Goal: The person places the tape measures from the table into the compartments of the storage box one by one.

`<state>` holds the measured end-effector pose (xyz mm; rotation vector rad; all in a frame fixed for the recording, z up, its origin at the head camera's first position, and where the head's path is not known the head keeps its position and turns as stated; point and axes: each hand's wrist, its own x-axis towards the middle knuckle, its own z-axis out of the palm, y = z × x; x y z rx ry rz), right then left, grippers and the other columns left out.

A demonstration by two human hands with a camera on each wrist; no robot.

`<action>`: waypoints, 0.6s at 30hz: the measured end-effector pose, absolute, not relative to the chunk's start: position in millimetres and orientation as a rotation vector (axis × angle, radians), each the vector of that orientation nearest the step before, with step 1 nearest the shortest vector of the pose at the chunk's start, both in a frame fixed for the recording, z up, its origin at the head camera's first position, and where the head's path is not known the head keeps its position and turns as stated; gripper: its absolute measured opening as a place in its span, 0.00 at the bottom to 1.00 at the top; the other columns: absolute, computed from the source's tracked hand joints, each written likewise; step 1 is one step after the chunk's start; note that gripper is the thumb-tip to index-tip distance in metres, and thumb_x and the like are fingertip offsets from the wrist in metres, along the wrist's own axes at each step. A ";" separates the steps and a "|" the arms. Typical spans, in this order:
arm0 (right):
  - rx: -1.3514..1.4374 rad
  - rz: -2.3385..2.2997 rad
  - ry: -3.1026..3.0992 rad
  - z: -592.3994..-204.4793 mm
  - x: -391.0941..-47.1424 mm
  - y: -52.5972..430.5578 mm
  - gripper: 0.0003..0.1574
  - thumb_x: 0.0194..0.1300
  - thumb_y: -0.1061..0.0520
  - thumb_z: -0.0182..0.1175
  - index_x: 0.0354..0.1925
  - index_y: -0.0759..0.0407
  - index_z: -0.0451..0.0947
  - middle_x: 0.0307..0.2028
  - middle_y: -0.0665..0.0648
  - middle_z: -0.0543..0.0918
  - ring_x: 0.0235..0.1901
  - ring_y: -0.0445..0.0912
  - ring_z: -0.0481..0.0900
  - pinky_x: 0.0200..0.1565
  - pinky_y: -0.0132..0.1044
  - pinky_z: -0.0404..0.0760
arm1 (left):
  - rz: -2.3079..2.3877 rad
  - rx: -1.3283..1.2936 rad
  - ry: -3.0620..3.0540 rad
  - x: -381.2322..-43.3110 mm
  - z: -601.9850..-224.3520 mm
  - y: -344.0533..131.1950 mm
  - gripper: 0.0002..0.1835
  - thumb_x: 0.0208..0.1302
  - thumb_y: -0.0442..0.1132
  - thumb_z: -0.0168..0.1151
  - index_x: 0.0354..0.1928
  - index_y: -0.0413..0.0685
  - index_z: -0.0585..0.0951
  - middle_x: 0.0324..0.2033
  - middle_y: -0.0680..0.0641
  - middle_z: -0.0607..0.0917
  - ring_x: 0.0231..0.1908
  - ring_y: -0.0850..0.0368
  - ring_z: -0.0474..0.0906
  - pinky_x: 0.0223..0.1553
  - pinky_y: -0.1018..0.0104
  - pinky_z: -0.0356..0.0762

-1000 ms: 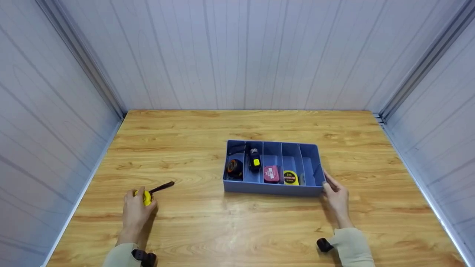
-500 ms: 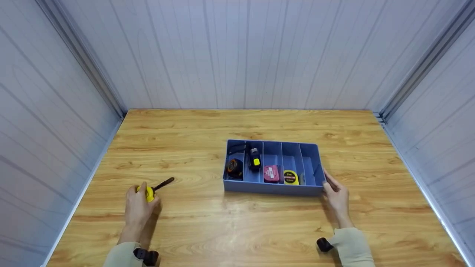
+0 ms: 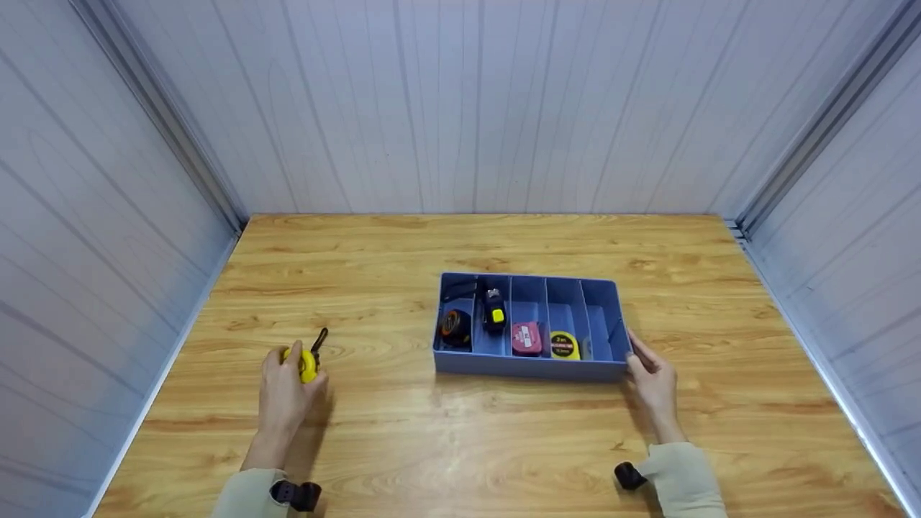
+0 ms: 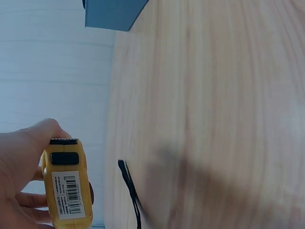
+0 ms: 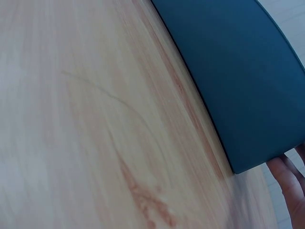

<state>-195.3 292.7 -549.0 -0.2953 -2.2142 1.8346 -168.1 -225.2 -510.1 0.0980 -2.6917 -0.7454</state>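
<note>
My left hand (image 3: 284,392) grips a yellow tape measure (image 3: 309,365) to the left of a blue divided box (image 3: 529,367). In the left wrist view, the tape measure (image 4: 71,191) shows a barcode label and a black button, with my thumb by its top end. Its black wrist strap (image 4: 131,191) hangs loose. With thumb and fingers, my right hand (image 3: 653,388) touches the box's right end near the front corner. From left to right, separate compartments hold a black tape measure with an orange ring (image 3: 455,327), a black-and-yellow one (image 3: 494,311), a pink one (image 3: 526,339) and a yellow one (image 3: 564,345).
A wooden tabletop (image 3: 460,446) lies beneath everything. Pale panelled walls (image 3: 460,108) close it in at the back and on both sides. A black strap (image 3: 459,290) lies in the leftmost compartment.
My left hand has moved right and slightly away from me with the tape measure, whose strap has swung more upright in the head view. The right hand and box have stayed put.
</note>
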 end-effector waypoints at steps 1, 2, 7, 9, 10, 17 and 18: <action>-0.298 1.837 -2.217 -549.2 -195.0 292.9 0.24 0.62 0.65 0.48 0.56 0.54 0.70 0.52 0.58 0.74 0.47 0.46 0.74 0.36 0.28 0.76 | -0.747 0.092 -2.683 -168.1 -508.9 -223.2 0.31 0.47 0.35 0.64 0.55 0.28 0.69 0.47 0.26 0.66 0.48 0.34 0.62 0.43 0.45 0.68; -0.300 1.839 -2.219 -549.4 -194.6 293.1 0.24 0.63 0.65 0.48 0.56 0.53 0.70 0.52 0.58 0.74 0.45 0.46 0.74 0.36 0.28 0.76 | -0.749 0.087 -2.677 -168.6 -508.1 -221.4 0.31 0.47 0.35 0.65 0.54 0.28 0.69 0.47 0.26 0.67 0.48 0.34 0.62 0.43 0.45 0.68; -0.292 1.818 -2.229 -550.6 -194.4 293.8 0.23 0.63 0.64 0.49 0.56 0.53 0.71 0.51 0.58 0.75 0.42 0.46 0.75 0.33 0.28 0.77 | -0.766 0.077 -2.650 -170.4 -504.7 -212.9 0.31 0.46 0.35 0.65 0.54 0.28 0.70 0.48 0.27 0.67 0.49 0.34 0.62 0.45 0.46 0.67; -0.283 1.802 -2.230 -551.3 -194.8 294.0 0.23 0.62 0.65 0.49 0.56 0.54 0.71 0.50 0.59 0.75 0.43 0.46 0.75 0.33 0.28 0.76 | -0.775 0.069 -2.637 -171.0 -503.3 -209.9 0.31 0.46 0.35 0.65 0.54 0.29 0.70 0.48 0.27 0.67 0.49 0.34 0.62 0.45 0.46 0.67; -0.281 1.794 -2.231 -551.6 -195.1 294.0 0.23 0.62 0.65 0.49 0.56 0.55 0.71 0.50 0.59 0.75 0.44 0.47 0.75 0.33 0.27 0.76 | -0.778 0.063 -2.629 -171.1 -502.8 -208.4 0.31 0.46 0.35 0.65 0.54 0.29 0.70 0.48 0.27 0.67 0.49 0.35 0.63 0.45 0.46 0.67; -0.284 1.787 -2.234 -534.6 -188.3 285.3 0.23 0.61 0.67 0.48 0.56 0.59 0.71 0.52 0.59 0.73 0.46 0.45 0.73 0.35 0.26 0.75 | -0.785 0.037 -2.571 -173.2 -500.5 -196.3 0.31 0.45 0.34 0.67 0.54 0.31 0.71 0.46 0.29 0.69 0.47 0.36 0.65 0.44 0.47 0.69; -0.283 1.787 -2.237 -531.0 -187.0 283.6 0.23 0.61 0.68 0.48 0.56 0.59 0.70 0.52 0.59 0.73 0.47 0.46 0.72 0.35 0.26 0.75 | -0.786 0.035 -2.562 -173.5 -500.1 -194.3 0.31 0.45 0.34 0.67 0.54 0.31 0.71 0.47 0.29 0.69 0.47 0.36 0.65 0.44 0.47 0.69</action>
